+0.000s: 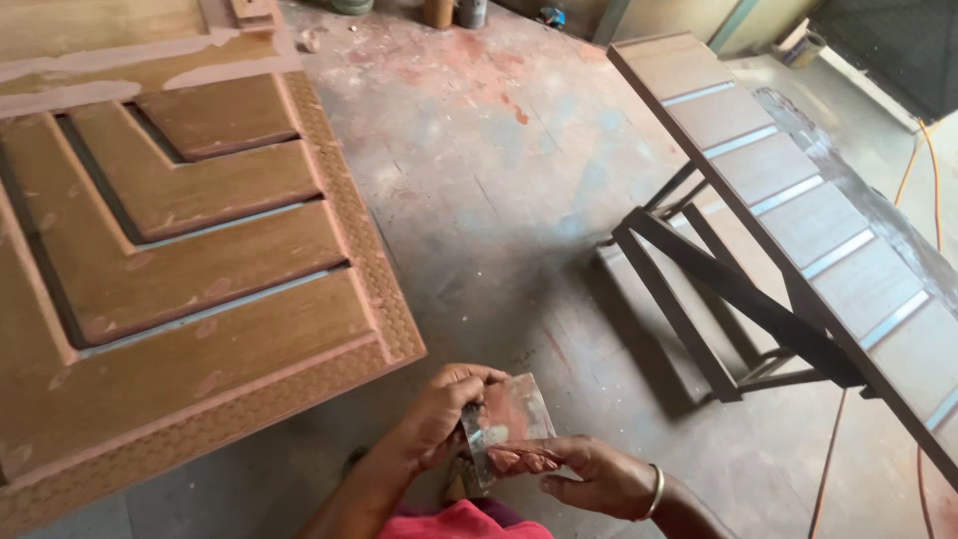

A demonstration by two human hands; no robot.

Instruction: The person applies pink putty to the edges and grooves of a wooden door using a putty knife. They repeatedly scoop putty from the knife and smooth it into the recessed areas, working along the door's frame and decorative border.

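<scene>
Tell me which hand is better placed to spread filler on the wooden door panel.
Probably the left hand: it is on the side of the wooden door panel. Both it and the right hand hold the flat scraper plate.

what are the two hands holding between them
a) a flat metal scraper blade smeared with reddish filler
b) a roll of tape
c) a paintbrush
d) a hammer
a: the left hand and the right hand grip a flat metal scraper blade smeared with reddish filler, beside the carved wooden door.

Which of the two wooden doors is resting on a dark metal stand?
The plain door on the right; the carved door on the left shows no stand.
</scene>
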